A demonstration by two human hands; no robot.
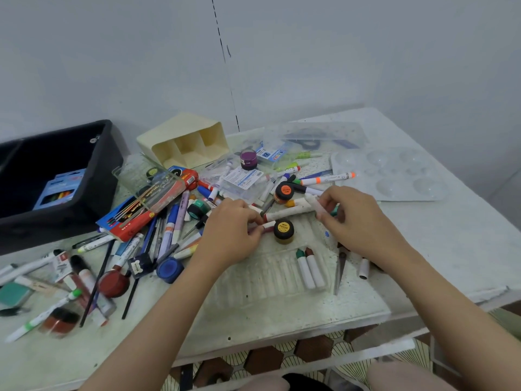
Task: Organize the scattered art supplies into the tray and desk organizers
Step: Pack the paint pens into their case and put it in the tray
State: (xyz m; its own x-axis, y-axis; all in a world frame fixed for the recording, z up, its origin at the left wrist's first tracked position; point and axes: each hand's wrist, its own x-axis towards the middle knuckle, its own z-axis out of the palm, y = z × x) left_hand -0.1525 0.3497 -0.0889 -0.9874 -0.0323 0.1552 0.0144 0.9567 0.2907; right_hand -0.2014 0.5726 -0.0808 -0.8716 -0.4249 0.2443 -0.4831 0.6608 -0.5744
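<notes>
My left hand [232, 231] pinches a white marker with a dark red end [266, 225] at the middle of the table. My right hand [356, 218] grips a white marker [315, 203] just to the right of it. Below my hands lies a clear ribbed tray [270, 277] with a green-capped marker [304, 268] and a brown-capped marker [314, 266] side by side in its right slots. A yellow-lidded paint jar [284, 230] stands between my hands. Several markers, pens and paint jars lie in a heap [169, 230] on the left.
A cream three-slot desk organizer [186, 142] lies tipped at the back. A black bin [56, 176] holding a crayon box sits at the far left. A clear paint palette [394, 173] lies at right. Scissors [339, 266] rest near the table's right edge.
</notes>
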